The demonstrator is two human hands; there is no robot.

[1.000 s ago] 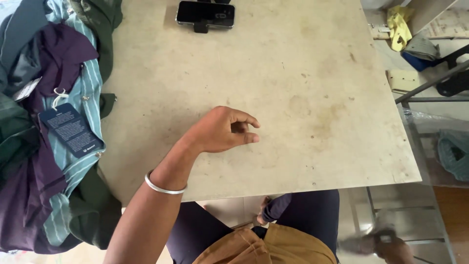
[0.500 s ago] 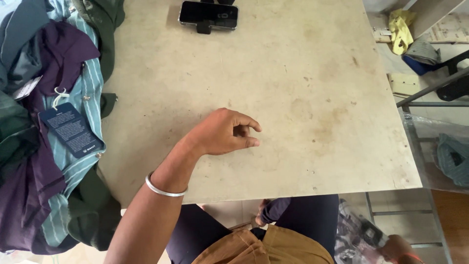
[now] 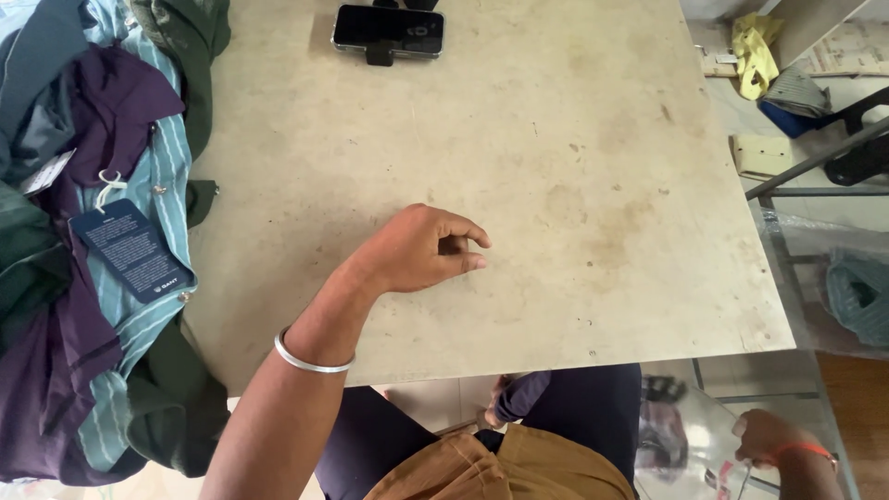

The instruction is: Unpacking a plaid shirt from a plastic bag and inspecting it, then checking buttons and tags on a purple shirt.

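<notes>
Left on the worktop (image 3: 556, 139), a dark blue rectangular tag (image 3: 131, 248) lies on heaped clothes (image 3: 93, 278). Loosely curled, the left hand (image 3: 417, 250) rests empty mid-worktop, well apart from the tag; below the near right edge, the right hand (image 3: 764, 435) grasps a clear plastic bag (image 3: 685, 444).

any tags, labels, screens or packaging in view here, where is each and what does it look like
Dark navy rectangular hang tag: on the striped teal shirt in the clothes pile, table's left edge; pale print, white loop.
Small white tag: further left in the pile, partly hidden.
Black phone with dark screen: table's far edge, clipped in a stand.
Clear plastic bag: lower right, beside the right hand.
</notes>
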